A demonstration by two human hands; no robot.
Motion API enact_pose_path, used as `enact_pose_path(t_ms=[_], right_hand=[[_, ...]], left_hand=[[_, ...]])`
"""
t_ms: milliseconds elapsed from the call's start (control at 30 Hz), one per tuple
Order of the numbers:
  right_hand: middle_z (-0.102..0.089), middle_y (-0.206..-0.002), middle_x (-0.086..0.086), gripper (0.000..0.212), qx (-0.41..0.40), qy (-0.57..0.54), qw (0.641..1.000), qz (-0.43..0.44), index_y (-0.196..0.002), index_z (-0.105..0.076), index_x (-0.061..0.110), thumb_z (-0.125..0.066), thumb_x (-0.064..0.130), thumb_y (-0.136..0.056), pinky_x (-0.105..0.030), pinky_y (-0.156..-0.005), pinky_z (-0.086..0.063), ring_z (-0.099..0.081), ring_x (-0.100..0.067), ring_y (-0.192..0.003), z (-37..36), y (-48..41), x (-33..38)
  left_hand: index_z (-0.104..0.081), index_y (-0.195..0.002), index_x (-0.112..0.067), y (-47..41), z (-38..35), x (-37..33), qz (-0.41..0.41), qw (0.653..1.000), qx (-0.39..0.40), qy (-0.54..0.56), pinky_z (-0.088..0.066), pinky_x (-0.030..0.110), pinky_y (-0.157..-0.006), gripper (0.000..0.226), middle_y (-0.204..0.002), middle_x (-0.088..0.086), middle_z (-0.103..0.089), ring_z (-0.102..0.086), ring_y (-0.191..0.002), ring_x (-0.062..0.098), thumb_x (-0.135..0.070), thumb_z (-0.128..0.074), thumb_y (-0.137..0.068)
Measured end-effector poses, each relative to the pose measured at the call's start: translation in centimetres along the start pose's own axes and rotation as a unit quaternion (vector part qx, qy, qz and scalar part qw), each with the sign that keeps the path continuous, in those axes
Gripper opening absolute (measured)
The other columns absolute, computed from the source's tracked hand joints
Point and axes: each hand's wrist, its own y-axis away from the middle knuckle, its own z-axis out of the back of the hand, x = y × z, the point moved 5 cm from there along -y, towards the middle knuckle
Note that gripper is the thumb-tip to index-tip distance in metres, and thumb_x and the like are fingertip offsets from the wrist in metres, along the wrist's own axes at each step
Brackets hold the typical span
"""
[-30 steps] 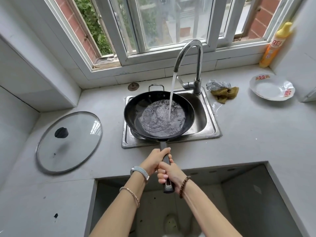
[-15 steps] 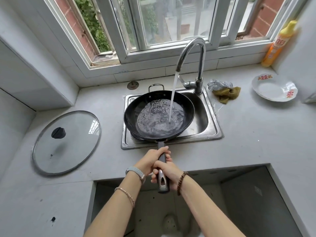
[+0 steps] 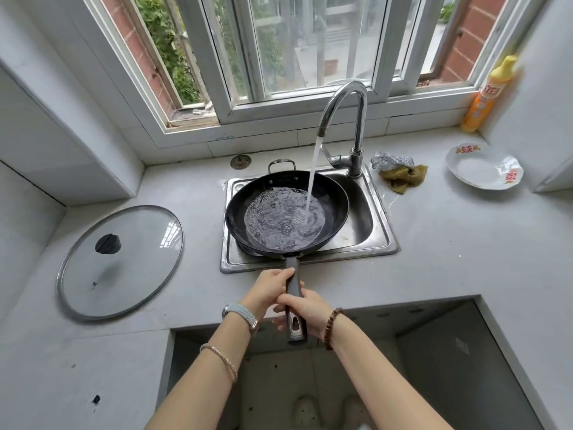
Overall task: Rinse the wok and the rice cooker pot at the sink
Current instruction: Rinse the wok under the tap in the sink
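Over sink point(image 3: 383, 231), water pool point(image 3: 279, 223) in wok point(image 3: 335, 202) has widened

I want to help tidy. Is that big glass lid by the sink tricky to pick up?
Probably. The glass lid lies flat on the counter, so its thin rim is likely hard to get fingers under. Its black knob looks the safer grip. Being glass, it could break if dropped.
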Motion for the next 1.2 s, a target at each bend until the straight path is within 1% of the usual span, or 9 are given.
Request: enact_pose_path(t_ms=[100, 167, 233, 333, 500, 667, 967, 1133, 1200], right_hand=[[-0.063, -0.091, -0.005, 0.032, -0.054, 0.068, 0.996, 0.01, -0.107, -0.058, 0.01, -0.07, 0.028, -0.084, -0.044, -0.082, -0.055, -0.062, -0.017, -0.073, 1.6, 0.4, 0.4], [-0.06, -0.1, -0.005, 0.048, -0.1, 0.049, 0.993, 0.032, -0.118, -0.053, 0.008, -0.074, 0.032, -0.082, -0.039, -0.081, -0.056, -0.061, -0.02, -0.084, 3.0, 1.1, 1.2], [-0.06, -0.107, -0.005, 0.042, -0.139, 0.039, 0.986, 0.086, -0.116, -0.053, 0.014, -0.072, 0.033, -0.084, -0.036, -0.083, -0.056, -0.062, -0.019, -0.089, 4.2, 2.5, 3.1], [-0.063, -0.113, -0.004, 0.032, -0.183, 0.063, 0.965, 0.175, -0.112, -0.056, 0.022, -0.068, 0.036, -0.086, -0.037, -0.093, -0.052, -0.062, -0.018, -0.101, 6.0, 4.9, 6.0], [-0.059, -0.116, 0.007, 0.035, -0.219, 0.081, 0.93, 0.284, -0.123, -0.056, 0.024, -0.065, 0.031, -0.09, -0.015, -0.079, -0.047, -0.058, -0.004, -0.104, 7.4, 8.4, 9.8], [-0.057, -0.121, 0.011, 0.037, -0.242, 0.117, 0.902, 0.337, -0.123, -0.054, 0.03, -0.067, 0.026, -0.088, -0.026, -0.097, -0.044, -0.055, -0.008, -0.113, 8.9, 9.0, 11.7], [-0.056, -0.125, 0.008, 0.044, -0.27, 0.24, 0.848, 0.388, -0.128, -0.056, 0.022, -0.069, 0.021, -0.085, -0.014, -0.096, -0.038, -0.051, -0.004, -0.114, 14.5, 4.7, 17.3], [-0.057, -0.127, -0.002, 0.045, -0.258, 0.373, 0.791, 0.41, -0.125, -0.058, 0.013, -0.069, 0.018, -0.083, -0.032, -0.107, -0.038, -0.05, -0.016, -0.119, 18.3, -0.1, 21.8], [-0.055, -0.131, -0.004, 0.047, -0.251, 0.425, 0.769, 0.406, -0.127, -0.058, 0.012, -0.069, 0.019, -0.082, -0.03, -0.11, -0.034, -0.048, -0.019, -0.123, 19.5, -2.4, 23.4]], left_hand=[[-0.063, -0.095, -0.011, 1.1, 1.2, -0.9, -0.055, 0.995, -0.039, -0.079, -0.053, 0.024, -0.061, 0.01, -0.087, 0.004, -0.064, -0.061, -0.075, 0.014, -0.019, -0.056, -0.096], [-0.06, -0.103, -0.014, 1.9, 2.0, -1.6, -0.096, 0.99, -0.042, -0.092, -0.056, 0.03, -0.074, 0.009, -0.101, 0.004, -0.066, -0.065, -0.088, 0.016, -0.019, -0.057, -0.096], [-0.061, -0.109, -0.017, 2.9, 2.8, -2.8, -0.154, 0.98, -0.052, -0.118, -0.054, 0.033, -0.086, 0.014, -0.11, 0.002, -0.066, -0.063, -0.102, 0.015, -0.02, -0.058, -0.095], [-0.061, -0.116, -0.021, 4.3, 3.9, -4.8, -0.232, 0.956, -0.076, -0.162, -0.047, 0.021, -0.085, 0.021, -0.11, -0.008, -0.064, -0.059, -0.105, 0.004, -0.025, -0.059, -0.095], [-0.061, -0.121, -0.025, 5.5, 4.4, -7.5, -0.323, 0.916, -0.087, -0.22, -0.049, 0.026, -0.092, 0.027, -0.117, -0.012, -0.063, -0.058, -0.11, 0.007, -0.028, -0.06, -0.094], [-0.06, -0.124, -0.026, 5.9, 4.0, -10.0, -0.389, 0.872, -0.11, -0.277, -0.041, 0.019, -0.093, 0.03, -0.122, -0.009, -0.06, -0.053, -0.115, 0.007, -0.027, -0.061, -0.093], [-0.059, -0.123, -0.021, 4.3, 2.0, -14.4, -0.449, 0.81, -0.175, -0.333, -0.045, 0.035, -0.099, 0.032, -0.117, -0.006, -0.058, -0.054, -0.114, 0.016, -0.018, -0.062, -0.092], [-0.06, -0.122, -0.017, 2.3, 0.8, -16.7, -0.437, 0.791, -0.231, -0.36, -0.042, 0.032, -0.098, 0.033, -0.117, 0.0, -0.06, -0.054, -0.111, 0.018, -0.013, -0.064, -0.089], [-0.06, -0.122, -0.017, 1.4, 0.4, -17.4, -0.425, 0.788, -0.25, -0.368, -0.04, 0.033, -0.1, 0.033, -0.119, 0.001, -0.06, -0.053, -0.113, 0.019, -0.013, -0.064, -0.089]])
